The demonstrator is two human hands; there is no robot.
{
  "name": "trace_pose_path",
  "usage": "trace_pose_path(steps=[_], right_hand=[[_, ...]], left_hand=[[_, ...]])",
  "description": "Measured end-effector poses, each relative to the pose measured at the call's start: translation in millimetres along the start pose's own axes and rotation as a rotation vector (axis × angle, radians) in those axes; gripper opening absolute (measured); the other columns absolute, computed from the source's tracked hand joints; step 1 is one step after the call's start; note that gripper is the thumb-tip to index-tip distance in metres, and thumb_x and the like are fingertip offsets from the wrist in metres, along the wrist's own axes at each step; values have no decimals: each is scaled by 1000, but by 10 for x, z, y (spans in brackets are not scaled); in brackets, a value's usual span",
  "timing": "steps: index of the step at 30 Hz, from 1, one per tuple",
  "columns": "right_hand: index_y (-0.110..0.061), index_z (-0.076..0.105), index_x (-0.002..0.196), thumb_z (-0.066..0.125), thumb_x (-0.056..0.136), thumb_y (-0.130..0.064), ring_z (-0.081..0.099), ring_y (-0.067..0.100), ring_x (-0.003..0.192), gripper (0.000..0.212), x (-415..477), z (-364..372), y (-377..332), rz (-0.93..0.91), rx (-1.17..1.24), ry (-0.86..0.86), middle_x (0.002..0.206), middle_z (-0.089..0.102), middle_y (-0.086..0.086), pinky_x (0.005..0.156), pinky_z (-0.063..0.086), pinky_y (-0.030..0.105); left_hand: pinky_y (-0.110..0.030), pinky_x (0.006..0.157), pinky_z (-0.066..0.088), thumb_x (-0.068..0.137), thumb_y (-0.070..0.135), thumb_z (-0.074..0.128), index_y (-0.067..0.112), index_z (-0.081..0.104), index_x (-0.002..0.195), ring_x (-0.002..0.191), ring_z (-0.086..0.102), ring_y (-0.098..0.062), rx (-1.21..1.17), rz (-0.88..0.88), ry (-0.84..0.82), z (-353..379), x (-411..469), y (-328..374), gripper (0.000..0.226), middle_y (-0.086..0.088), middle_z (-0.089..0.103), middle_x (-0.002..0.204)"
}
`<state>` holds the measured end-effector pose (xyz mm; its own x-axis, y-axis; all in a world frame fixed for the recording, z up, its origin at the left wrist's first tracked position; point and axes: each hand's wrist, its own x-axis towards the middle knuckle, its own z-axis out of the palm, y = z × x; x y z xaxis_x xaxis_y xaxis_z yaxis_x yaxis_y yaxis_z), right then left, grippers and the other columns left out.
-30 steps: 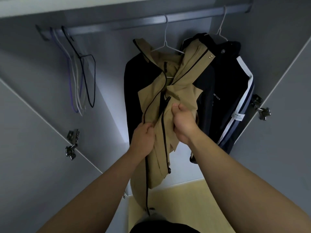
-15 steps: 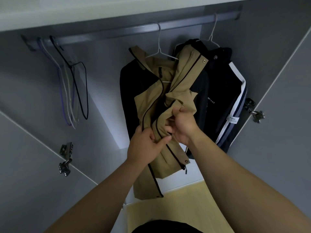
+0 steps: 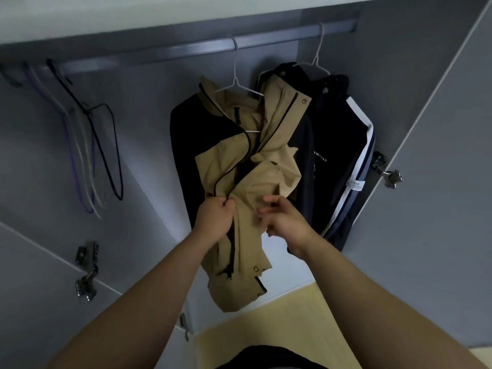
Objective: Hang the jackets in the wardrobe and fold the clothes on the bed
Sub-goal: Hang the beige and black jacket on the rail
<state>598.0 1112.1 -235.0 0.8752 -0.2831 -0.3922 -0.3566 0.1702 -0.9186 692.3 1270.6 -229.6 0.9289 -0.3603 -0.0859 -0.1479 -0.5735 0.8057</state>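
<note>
A tan and black jacket (image 3: 255,166) hangs bunched on a white wire hanger (image 3: 235,85) from the wardrobe rail (image 3: 186,50). My left hand (image 3: 214,218) grips the jacket's left front edge beside the black zipper. My right hand (image 3: 286,218) is just in front of the tan fabric, fingers loosely spread and blurred, holding nothing that I can see. To the right, a dark navy jacket with a white stripe (image 3: 338,155) hangs on a second white hanger (image 3: 316,61).
Several bare hangers (image 3: 90,147) hang at the rail's left end. Open grey wardrobe doors (image 3: 439,198) stand on both sides, with metal hinges (image 3: 86,270) on their inner faces. The wardrobe's pale yellow floor (image 3: 279,323) lies below the jackets.
The view tilted down a little. My right hand let go of the tan fabric and its fingers spread. My left hand stays on the left front edge, and the jacket's lower part hangs bunched higher.
</note>
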Motion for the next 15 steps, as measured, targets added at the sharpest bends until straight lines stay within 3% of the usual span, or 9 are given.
trace_pose_path(steps=[3,5,7,9,12,15], right_hand=[[-23,54,126,77,71,-18,65,25,108,59,-175,45,218,147,-31,-64,118,66,7,88,59,43],[-24,54,123,83,72,-37,66,18,105,60,-294,116,297,238,-58,-61,116,68,2,81,57,37],[-21,51,123,77,83,-50,61,13,104,56,-379,177,371,327,-176,-28,116,64,-5,78,50,28],[-16,49,127,68,88,-59,59,18,104,61,-422,198,512,464,-184,16,114,60,-2,84,49,32],[-8,59,117,61,86,-71,65,23,88,70,-450,234,634,692,132,7,100,70,8,72,50,30],[-7,61,115,58,90,-68,65,25,87,66,-408,285,688,598,407,68,99,69,9,68,51,29]], left_hand=[[-29,55,29,106,29,47,17,42,57,55,43,-17,-5,34,8,31,71,59,51,-2,44,56],[-28,54,31,106,32,48,15,45,58,56,46,-17,6,49,15,62,106,92,50,-3,48,58],[-28,57,36,105,37,48,14,49,61,59,51,-19,1,42,15,94,139,117,50,-6,52,61],[-29,59,39,104,42,47,15,51,61,60,53,-21,-7,37,21,124,161,145,51,-5,53,61],[-26,54,37,105,39,48,13,51,62,56,51,-18,-5,63,32,168,166,226,51,-3,52,59],[-29,54,37,104,38,51,10,49,59,56,50,-20,-16,92,40,215,170,262,53,-5,51,57]])
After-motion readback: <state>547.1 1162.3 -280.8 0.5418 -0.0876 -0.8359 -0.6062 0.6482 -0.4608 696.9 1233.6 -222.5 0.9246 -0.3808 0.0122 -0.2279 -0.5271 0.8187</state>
